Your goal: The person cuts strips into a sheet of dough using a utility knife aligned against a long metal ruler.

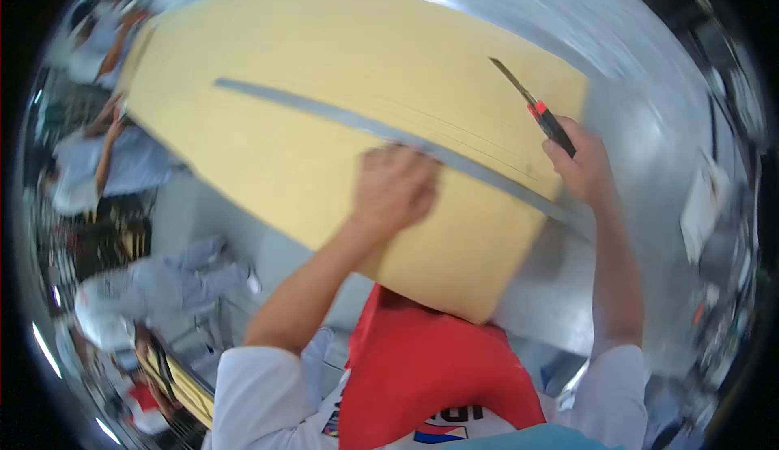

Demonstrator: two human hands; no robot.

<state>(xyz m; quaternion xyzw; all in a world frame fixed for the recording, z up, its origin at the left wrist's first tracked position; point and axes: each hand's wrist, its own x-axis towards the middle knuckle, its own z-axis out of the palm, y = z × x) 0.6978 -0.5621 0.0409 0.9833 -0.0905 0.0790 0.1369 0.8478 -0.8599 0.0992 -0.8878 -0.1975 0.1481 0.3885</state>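
Note:
A long grey metal ruler lies slantwise across a large yellow sheet. My left hand presses down on the ruler near its middle, fingers curled and bunched at its near edge. To the right, my right hand is closed around the black and red handle of a utility knife. Its long blade is extended and points up and to the left, over the right part of the sheet. Thin lines run along the sheet just beyond the ruler; whether they are cuts or marks I cannot tell.
The sheet rests on a shiny metal table and overhangs its near edge towards my red apron. A white paper or cloth is at the right. Several people in light clothing, such as one person, are on the left.

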